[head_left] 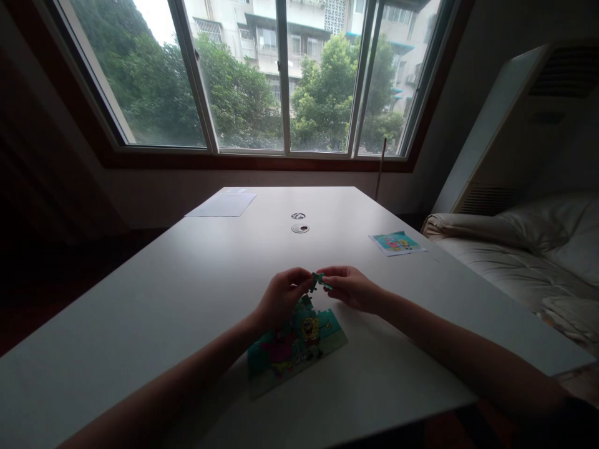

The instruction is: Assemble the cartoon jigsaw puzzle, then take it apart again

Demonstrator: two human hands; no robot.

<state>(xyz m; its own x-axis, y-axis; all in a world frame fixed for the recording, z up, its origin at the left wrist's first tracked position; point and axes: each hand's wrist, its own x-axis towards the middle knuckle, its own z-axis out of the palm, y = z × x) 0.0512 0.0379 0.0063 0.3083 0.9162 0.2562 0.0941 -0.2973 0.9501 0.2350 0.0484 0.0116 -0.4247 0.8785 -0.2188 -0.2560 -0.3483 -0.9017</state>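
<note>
A partly joined jigsaw puzzle (pixel 299 349) with cartoon figures on a teal background lies on the white table, tilted a little. Just beyond its upper edge, my left hand (pixel 284 294) pinches a small green puzzle piece (pixel 314 282) between thumb and fingers. My right hand (pixel 350 287) meets it from the other side and grips another green puzzle piece (pixel 324 282). The two pieces touch or overlap; whether they are locked together I cannot tell. My left wrist and forearm cover part of the puzzle's left side. Its upper edge is jagged, with bare tabs showing.
A small picture sheet (pixel 399 242) with similar figures lies to the right on the table (pixel 206 274). Two round flat items (pixel 300 229) are farther back in the middle. White paper (pixel 223 203) rests at the far left. A pale sofa (pixel 505 243) stands right of the table.
</note>
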